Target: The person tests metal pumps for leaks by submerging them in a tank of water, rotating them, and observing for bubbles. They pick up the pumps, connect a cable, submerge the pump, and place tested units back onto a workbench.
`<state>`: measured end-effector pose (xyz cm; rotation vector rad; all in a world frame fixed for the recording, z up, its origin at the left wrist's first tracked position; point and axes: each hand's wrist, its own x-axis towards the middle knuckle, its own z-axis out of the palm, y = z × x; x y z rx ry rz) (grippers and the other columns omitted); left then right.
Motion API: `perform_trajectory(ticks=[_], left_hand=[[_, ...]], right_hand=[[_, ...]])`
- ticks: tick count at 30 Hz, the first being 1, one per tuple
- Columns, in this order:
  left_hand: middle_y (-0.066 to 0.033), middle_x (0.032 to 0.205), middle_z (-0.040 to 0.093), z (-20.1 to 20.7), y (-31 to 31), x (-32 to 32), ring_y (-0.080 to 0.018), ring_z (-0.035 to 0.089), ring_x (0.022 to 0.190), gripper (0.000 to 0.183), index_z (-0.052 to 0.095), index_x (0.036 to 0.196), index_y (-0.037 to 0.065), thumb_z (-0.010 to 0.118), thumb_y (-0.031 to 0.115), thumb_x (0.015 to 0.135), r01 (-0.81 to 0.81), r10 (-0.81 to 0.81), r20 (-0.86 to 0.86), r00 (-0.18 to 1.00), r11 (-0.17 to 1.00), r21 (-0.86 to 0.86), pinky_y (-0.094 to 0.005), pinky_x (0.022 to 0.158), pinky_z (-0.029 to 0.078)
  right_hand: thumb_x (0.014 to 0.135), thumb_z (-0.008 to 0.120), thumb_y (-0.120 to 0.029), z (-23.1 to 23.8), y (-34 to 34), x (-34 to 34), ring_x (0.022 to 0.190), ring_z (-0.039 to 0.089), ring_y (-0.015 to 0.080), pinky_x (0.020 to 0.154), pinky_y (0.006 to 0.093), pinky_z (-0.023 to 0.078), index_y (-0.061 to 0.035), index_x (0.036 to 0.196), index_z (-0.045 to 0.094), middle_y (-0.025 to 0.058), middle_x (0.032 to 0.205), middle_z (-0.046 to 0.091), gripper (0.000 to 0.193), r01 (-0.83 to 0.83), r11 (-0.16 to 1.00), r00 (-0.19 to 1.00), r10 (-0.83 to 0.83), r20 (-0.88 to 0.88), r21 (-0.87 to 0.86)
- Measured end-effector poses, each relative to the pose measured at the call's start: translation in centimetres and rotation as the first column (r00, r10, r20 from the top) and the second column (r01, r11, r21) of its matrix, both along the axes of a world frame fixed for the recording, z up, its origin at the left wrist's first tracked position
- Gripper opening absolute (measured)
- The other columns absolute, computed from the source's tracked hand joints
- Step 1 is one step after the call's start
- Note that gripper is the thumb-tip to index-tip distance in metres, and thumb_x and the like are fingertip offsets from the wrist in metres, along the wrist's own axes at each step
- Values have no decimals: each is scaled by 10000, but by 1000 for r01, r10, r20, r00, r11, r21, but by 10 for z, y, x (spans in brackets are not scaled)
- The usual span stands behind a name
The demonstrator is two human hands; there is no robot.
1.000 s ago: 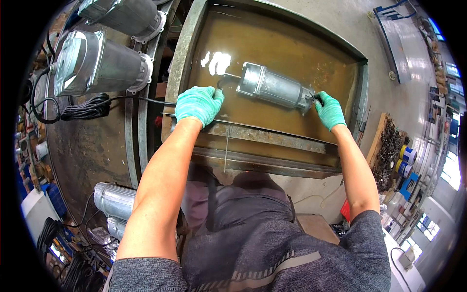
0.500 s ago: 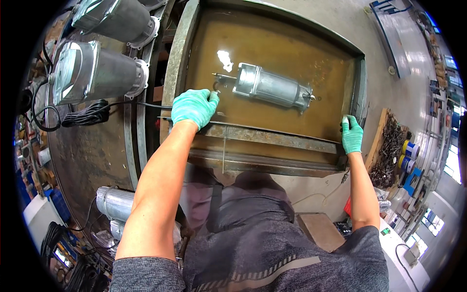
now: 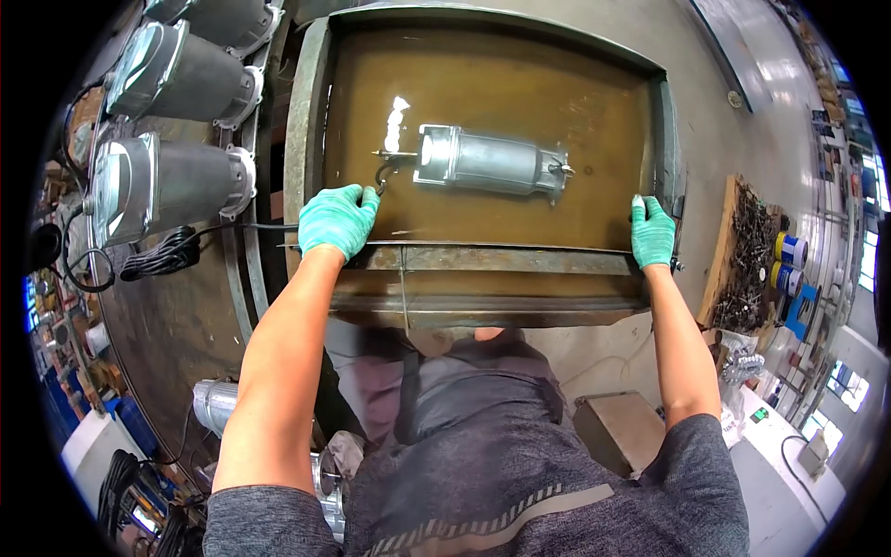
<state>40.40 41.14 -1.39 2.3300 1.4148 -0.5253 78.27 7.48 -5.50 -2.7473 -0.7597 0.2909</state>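
Note:
A silver cylindrical motor (image 3: 492, 161) lies on its side in a shallow metal tank (image 3: 308, 121) of brownish liquid, its thin shaft pointing left. My left hand (image 3: 337, 223), in a green glove, is closed around a black cable (image 3: 269, 226) over the tank's near left corner. The cable comes out past my fingertips and curves toward the motor's left end. At the tank's near right side, my gloved right hand (image 3: 653, 234) has its fingers curled together and thumb up. What it grips is hidden. A thin metal edge (image 3: 483, 246) runs between the hands.
Several similar motors (image 3: 176, 182) stand along the left bench, with a coiled black cable (image 3: 160, 255) beside them. Right of the tank sits a wooden-sided box (image 3: 742, 269) of dark metal parts, near blue-and-yellow cans (image 3: 789, 265). A brown box (image 3: 617, 432) lies below the tank.
The view has turned and shifted, so the tank and motor appear more level and farther left. Both hands keep nearly the same places at the tank, the left still on the cable.

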Motion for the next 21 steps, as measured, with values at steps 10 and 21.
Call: perform_trajectory(ticks=[10,21], left_hand=[[-186,943,722,-3,-5,1,-432,664,918,405,746,927,118,538,456,1011,-6,1,58,998,997,76,-490,830,545],[-193,915,709,-7,-7,0,-451,645,899,394,743,923,114,556,450,1004,-16,6,107,994,995,98,-503,803,536]], right_hand=[[1032,519,-463,7,6,0,999,664,463,874,532,526,-79,1125,703,255,1041,714,436,3,994,1000,-5,-17,-112],[1028,527,-465,9,4,-1,965,665,467,846,540,528,-94,1095,698,250,1003,714,414,18,995,999,-21,-26,-97]])
